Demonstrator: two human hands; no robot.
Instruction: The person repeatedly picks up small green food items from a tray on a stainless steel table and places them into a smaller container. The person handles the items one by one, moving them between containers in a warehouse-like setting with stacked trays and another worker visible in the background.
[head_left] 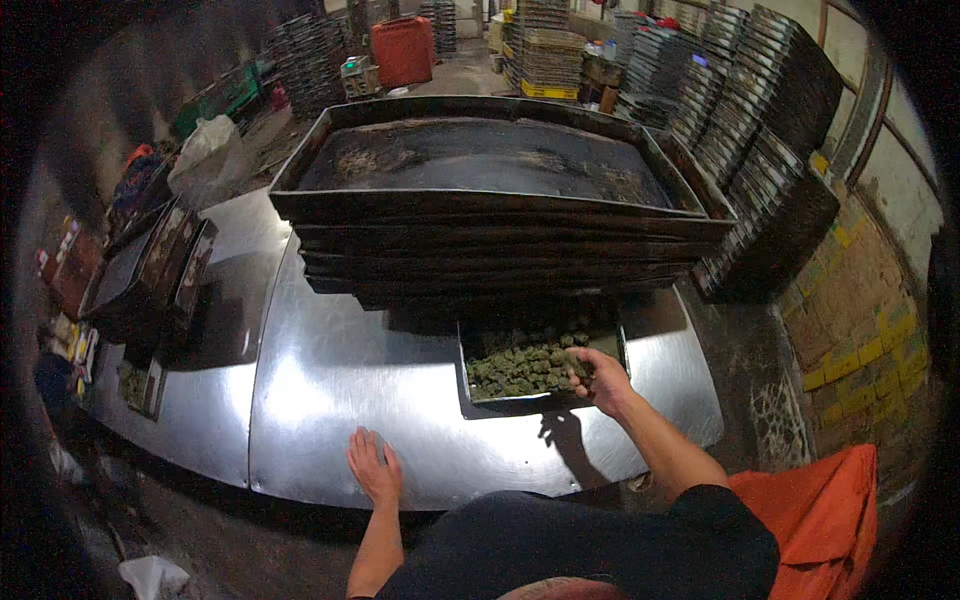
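Note:
On the shiny metal table [330, 350] sits a shallow dark tray [463, 365] part-filled with rough green-brown lumps [520, 368]. At its right side is my right hand [603, 385], fingers curled around some of the lumps at the edge of the pile; how many it holds is hidden. My left hand [375, 466] lies flat near the table's front edge, fingers stretched out and nothing in them. Just beyond the tray rises a tall stack of dark metal trays [500, 250], which overhangs its far side. The top tray [480, 160] of that stack holds no lumps.
At the left end of the table stand more dark trays [150, 260], with a small tray of lumps [140, 385] by them. Tall tray stacks [760, 90] line the back right. Orange cloth [820, 510] lies at my right; a red bin [402, 52] stands far back.

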